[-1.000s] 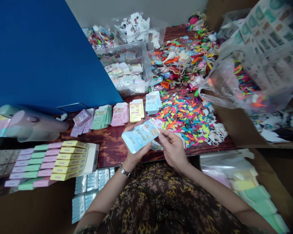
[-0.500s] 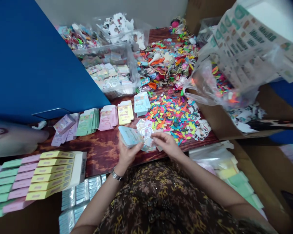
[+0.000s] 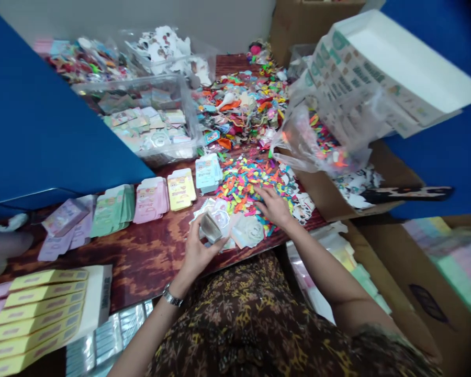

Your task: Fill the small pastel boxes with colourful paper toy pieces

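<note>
A small box [image 3: 211, 227], its mouth tilted up toward the camera, is held in my left hand [image 3: 198, 252], thumb on one side and fingers on the other. My right hand [image 3: 273, 208] reaches over the pile of small colourful pieces [image 3: 241, 180], fingers apart and fingertips touching the pile; nothing shows in its grip. Between my hands lie round-printed stickers or cards [image 3: 249, 230]. Behind the box stands a stack of flat blue cartons [image 3: 208, 173], with yellow [image 3: 181, 189], pink [image 3: 151, 200] and green cartons [image 3: 113, 209] in a row to the left.
A clear bin [image 3: 188, 115] of small packets stands behind the cartons. Mixed trinkets [image 3: 243, 104] are heaped at the back. An open cardboard box [image 3: 322, 193] with a plastic bag is on the right. Yellow boxes [image 3: 39, 309] fill a tray at the lower left.
My right hand has left the stickers and moved onto the colourful pile, its fingers spreading. My left hand has turned the box so its mouth faces up. The view has shifted right.
</note>
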